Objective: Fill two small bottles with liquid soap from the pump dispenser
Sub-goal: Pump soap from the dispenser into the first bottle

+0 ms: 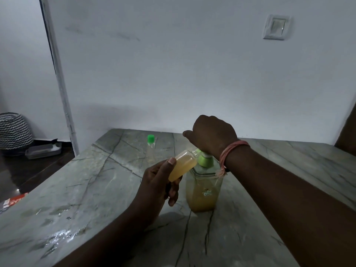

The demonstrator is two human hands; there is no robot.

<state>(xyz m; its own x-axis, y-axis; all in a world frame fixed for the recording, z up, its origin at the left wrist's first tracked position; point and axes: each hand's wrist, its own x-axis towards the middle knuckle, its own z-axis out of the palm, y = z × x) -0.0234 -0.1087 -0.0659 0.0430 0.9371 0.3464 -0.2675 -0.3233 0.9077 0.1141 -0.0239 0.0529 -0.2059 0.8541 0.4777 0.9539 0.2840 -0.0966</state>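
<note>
I see the left hand (pixel 159 182) gripping a small bottle (pixel 183 165), thumb on top, tilted with its mouth at the spout of the dispenser (pixel 204 187). The bottle holds amber soap. The right hand (pixel 212 135) rests palm-down on the pump head; I cannot tell how its fingers lie. A second bottle (pixel 150 149), green-capped, stands farther back on the worktop (pixel 77 189).

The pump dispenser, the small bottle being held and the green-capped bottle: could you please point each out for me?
pump dispenser (pixel 202 195): head view, lower body with amber soap.
small bottle being held (pixel 183 166): head view, middle of its soap-filled body.
green-capped bottle (pixel 150 138): head view, its green cap.
</note>
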